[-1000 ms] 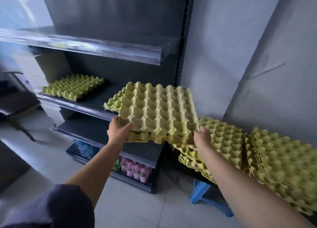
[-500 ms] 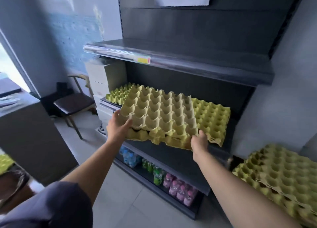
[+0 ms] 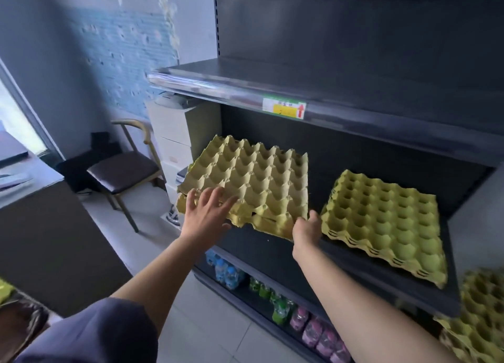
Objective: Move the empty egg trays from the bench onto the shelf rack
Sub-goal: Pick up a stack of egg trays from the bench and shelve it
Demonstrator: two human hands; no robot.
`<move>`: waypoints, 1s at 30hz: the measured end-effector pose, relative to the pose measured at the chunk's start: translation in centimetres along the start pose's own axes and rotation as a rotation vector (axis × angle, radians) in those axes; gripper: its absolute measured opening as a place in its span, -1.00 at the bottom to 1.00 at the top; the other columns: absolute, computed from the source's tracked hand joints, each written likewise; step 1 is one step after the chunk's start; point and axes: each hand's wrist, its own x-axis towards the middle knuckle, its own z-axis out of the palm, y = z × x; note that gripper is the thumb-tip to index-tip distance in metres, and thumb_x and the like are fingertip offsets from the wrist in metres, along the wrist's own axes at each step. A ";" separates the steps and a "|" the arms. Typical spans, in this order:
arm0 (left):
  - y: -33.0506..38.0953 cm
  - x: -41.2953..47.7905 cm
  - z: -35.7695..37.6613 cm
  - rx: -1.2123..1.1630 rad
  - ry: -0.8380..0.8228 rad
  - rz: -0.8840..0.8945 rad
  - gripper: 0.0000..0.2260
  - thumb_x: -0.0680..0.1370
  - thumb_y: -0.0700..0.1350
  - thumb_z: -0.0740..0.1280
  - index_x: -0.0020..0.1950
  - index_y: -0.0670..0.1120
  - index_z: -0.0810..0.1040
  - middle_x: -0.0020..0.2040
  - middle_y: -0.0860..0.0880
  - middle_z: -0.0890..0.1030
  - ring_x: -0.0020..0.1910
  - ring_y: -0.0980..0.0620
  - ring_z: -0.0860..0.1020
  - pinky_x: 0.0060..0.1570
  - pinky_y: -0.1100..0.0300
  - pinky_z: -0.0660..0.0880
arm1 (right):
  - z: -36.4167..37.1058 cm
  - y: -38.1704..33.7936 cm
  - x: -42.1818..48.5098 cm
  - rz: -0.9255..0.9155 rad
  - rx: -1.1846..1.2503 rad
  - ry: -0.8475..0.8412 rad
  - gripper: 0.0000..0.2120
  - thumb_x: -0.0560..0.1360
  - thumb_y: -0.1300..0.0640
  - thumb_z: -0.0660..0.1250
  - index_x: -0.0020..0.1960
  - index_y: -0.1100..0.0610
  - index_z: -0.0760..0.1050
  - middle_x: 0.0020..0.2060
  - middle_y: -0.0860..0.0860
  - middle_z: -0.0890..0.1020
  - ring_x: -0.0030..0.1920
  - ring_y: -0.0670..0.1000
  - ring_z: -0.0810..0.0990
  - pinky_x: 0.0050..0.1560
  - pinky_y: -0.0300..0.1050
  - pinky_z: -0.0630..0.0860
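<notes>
Left hand (image 3: 207, 212) splayed wide, right hand (image 3: 308, 229) pinching one corner, the tilted trays (image 3: 251, 182) (not yet flat on the shelf (image 3: 354, 264)) risked sliding off.

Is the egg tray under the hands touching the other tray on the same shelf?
Apart. The head view shows a dark strip of bare shelf between the left tray and the right tray.

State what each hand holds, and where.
Right hand grips the egg tray stack by its near right corner; left hand lies open over its near left edge.
</notes>
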 end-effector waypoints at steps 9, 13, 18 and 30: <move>-7.7 9.4 4.8 0.126 0.148 0.038 -0.42 0.00 -0.32 0.57 -0.03 0.01 0.63 0.02 -0.09 0.54 -0.13 -0.14 0.57 -0.01 -0.07 0.46 | 9.7 -1.5 4.4 -0.016 -0.041 -0.055 -0.56 0.64 0.23 0.02 0.52 0.12 0.14 0.45 0.12 0.29 0.40 0.15 0.34 0.36 0.00 0.29; -10.7 13.5 6.6 0.085 0.142 0.062 -0.48 0.08 -0.33 0.58 -0.01 0.00 0.64 0.03 -0.12 0.55 -0.08 -0.17 0.57 0.09 -0.12 0.43 | 13.3 -1.9 6.3 -0.054 -0.074 -0.070 -0.53 0.65 0.13 0.05 0.53 0.14 0.07 0.50 0.09 0.20 0.46 0.10 0.23 0.43 -0.06 0.17; -13.7 18.2 9.5 0.039 0.101 0.124 -0.51 0.15 -0.31 0.55 0.00 0.04 0.63 0.02 -0.09 0.56 -0.06 -0.15 0.57 0.12 -0.11 0.42 | 17.5 -1.7 8.6 -0.055 -0.184 0.031 -0.53 0.64 0.06 0.07 0.52 0.15 0.12 0.47 0.13 0.26 0.44 0.16 0.27 0.39 0.01 0.22; -17.4 23.2 15.2 -0.125 -0.072 0.225 -0.54 0.49 -0.17 0.27 0.37 0.10 0.36 0.38 -0.10 0.29 0.32 -0.11 0.32 0.39 -0.02 0.08 | 23.4 -1.2 11.0 -0.124 -0.588 0.230 -0.50 0.62 0.00 0.14 0.48 0.22 0.20 0.34 0.25 0.36 0.29 0.23 0.42 0.24 0.04 0.41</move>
